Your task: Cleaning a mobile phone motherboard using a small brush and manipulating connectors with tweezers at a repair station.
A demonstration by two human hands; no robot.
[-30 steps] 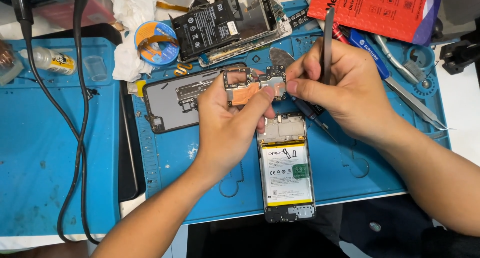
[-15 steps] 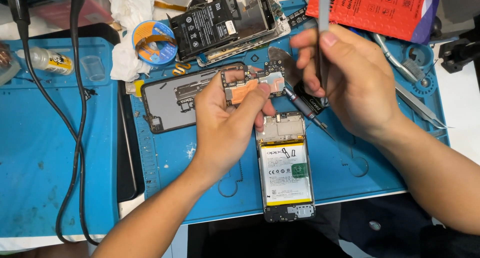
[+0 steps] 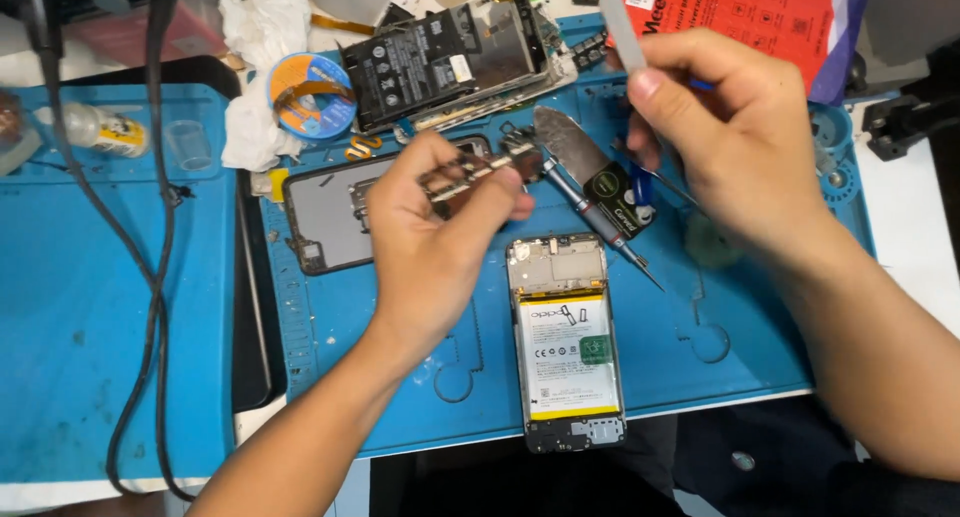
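My left hand [image 3: 435, 237] holds a small phone circuit board [image 3: 480, 172] pinched between thumb and fingers, raised above the blue mat [image 3: 330, 377]. My right hand [image 3: 730, 142] grips silver tweezers [image 3: 622, 27], tips pointing up and away, held apart from the board. Below both hands lies an opened phone [image 3: 565, 342] with its white battery exposed, the top bay bare. A grey phone back cover [image 3: 330, 217] rests left of my left hand.
A screwdriver [image 3: 600, 222] and a metal pry tool [image 3: 585, 167] lie between my hands. Another opened phone [image 3: 450, 62], a tape roll [image 3: 305, 97], tissue [image 3: 255, 37], a red packet [image 3: 740, 22] and black cables [image 3: 160, 277] surround the mat.
My right hand lifted the tweezers up and away from the board, toward the right. My left hand tilted the board and raised it slightly.
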